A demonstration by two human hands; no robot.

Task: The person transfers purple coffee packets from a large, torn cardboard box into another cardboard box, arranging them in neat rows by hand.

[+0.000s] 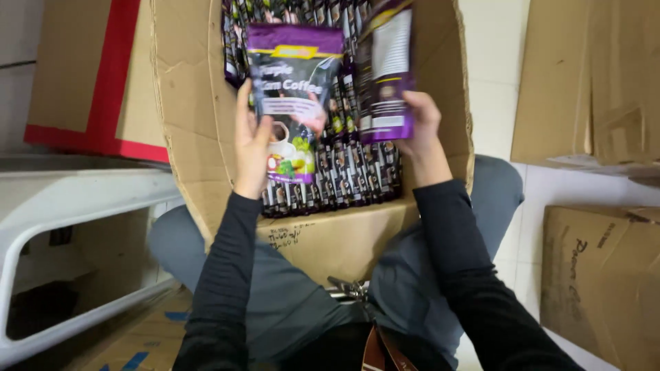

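Observation:
My left hand (251, 143) grips a purple and black pouch (292, 89) with a cup pictured on its front, held upright over an open cardboard box (185, 103). My right hand (421, 122) holds a second purple pouch (386, 69) by its lower edge, its back side turned toward me. Inside the box lie several rows of small dark sachets (350, 175), packed side by side beneath both pouches. The box rests on my lap.
A white plastic frame (75, 192) stands at the left. A red-edged flat carton (96, 75) leans at the upper left. More cardboard boxes (598, 275) sit on the tiled floor at the right, with a folded one (591, 82) above.

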